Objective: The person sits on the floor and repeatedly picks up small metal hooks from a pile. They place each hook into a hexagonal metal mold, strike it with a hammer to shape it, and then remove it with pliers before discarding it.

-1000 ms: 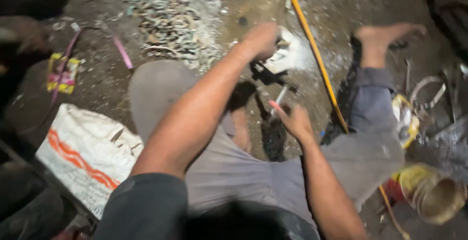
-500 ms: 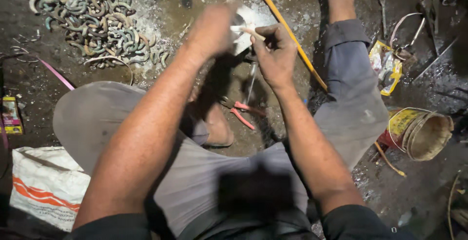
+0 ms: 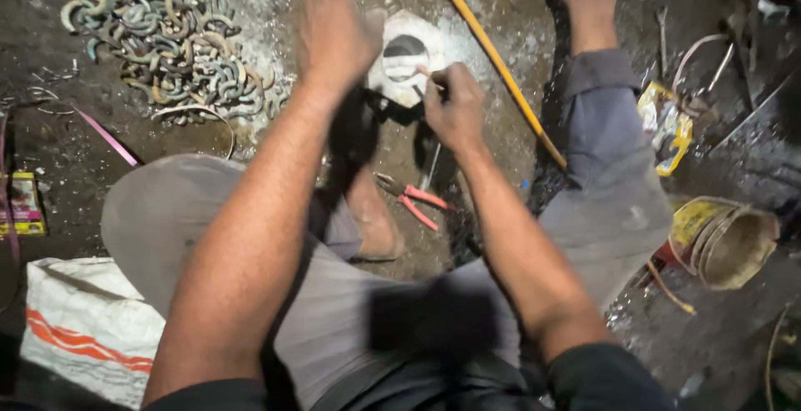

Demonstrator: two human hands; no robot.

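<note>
I sit on a dirty floor with my legs spread. My left hand (image 3: 335, 34) is closed over the left edge of a white container (image 3: 406, 62) with a dark round opening. My right hand (image 3: 451, 108) is closed on a thin tool whose tip points at that opening; what the tool is I cannot tell. Red-handled pliers (image 3: 410, 199) lie on the floor between my legs, below my right hand.
A heap of curved metal hooks (image 3: 163, 44) lies at the upper left. A long yellow rod (image 3: 492, 56) runs diagonally past my right leg. A yellow tin can (image 3: 724, 240) lies on its side at right. A white sack (image 3: 83, 327) sits lower left.
The view has shifted slightly. Both hands stay at the white container; my left hand has moved further up over its edge, my right hand a little lower.
</note>
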